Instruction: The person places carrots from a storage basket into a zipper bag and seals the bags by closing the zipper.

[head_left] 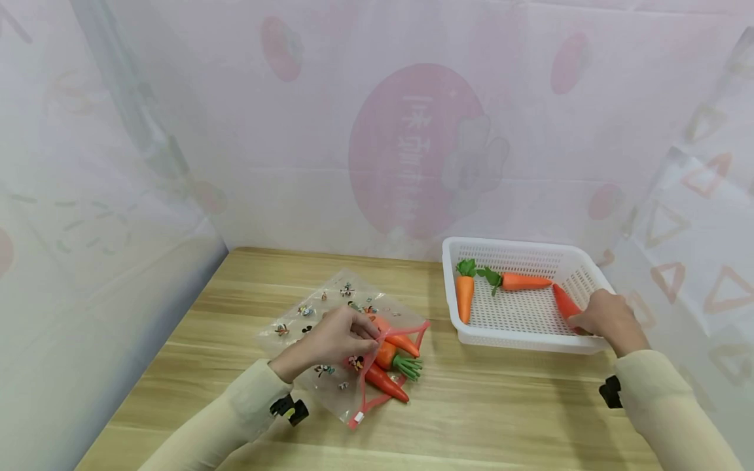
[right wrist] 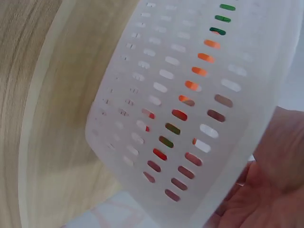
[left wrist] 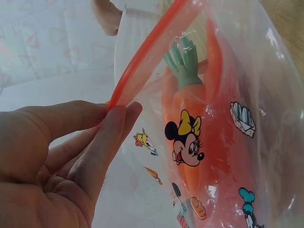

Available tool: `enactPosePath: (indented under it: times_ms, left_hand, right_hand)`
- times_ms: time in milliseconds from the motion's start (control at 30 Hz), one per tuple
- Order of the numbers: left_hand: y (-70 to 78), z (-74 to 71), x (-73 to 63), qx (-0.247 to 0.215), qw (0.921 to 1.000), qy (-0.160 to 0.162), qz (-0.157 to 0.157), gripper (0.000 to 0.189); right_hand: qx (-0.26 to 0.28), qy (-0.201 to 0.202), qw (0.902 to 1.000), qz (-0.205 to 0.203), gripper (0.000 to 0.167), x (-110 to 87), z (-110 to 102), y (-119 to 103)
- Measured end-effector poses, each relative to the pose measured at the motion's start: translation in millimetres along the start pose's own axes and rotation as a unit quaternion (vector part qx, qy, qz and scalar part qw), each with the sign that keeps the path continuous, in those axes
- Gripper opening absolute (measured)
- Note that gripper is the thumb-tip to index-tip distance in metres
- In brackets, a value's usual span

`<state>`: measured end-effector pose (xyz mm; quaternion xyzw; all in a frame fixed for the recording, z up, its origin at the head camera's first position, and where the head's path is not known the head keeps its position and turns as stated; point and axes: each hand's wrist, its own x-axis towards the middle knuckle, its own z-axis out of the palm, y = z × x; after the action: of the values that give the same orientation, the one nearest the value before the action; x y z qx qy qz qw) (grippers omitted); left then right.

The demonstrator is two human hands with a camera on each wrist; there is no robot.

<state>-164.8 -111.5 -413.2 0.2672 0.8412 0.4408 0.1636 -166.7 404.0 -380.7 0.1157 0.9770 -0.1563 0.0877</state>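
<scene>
My left hand (head_left: 344, 337) pinches the red zip edge (left wrist: 142, 54) of a clear plastic bag (head_left: 326, 301) printed with cartoon figures, thumb against fingertips. The bag lies on the table with its mouth facing right. Inside are orange carrots (left wrist: 187, 102), one with a green top (head_left: 408, 366), and a red chili pepper (head_left: 385, 383) whose tip sticks out of the mouth. My right hand (head_left: 609, 320) reaches over the right wall of a white basket (head_left: 530, 340) and grips a red chili pepper (head_left: 565, 302) by its near end. In the right wrist view the basket wall partly hides the fingers.
An upright carrot (head_left: 465, 297) lies along the basket's left side, and another carrot (head_left: 524, 282) lies crosswise near the back. The basket stands at the back right of the wooden table (head_left: 471, 418). Printed cloth (head_left: 294, 163) walls the table at the back and sides.
</scene>
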Motion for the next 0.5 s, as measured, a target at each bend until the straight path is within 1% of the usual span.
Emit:
enactPosePath:
  times_ms: [67,300,500]
  left_hand:
    - [0.2,-0.1,0.4,0.002,1.0000,0.001,0.001,0.011]
    - [0.1,0.4,0.3,-0.002,1.0000,-0.002,0.002,0.012]
    - [0.9,-0.1,0.2,0.001,1.0000,0.000,0.002,0.011]
  right_hand:
    - [0.007,0.007,1.0000,0.001,0.037,-0.2,-2,2]
    - [-0.007,0.055,0.9984,0.004,0.040,-1.3,-7,3]
    - [0.011,0.075,0.9971,0.005,0.038,-3.9,-15,1]
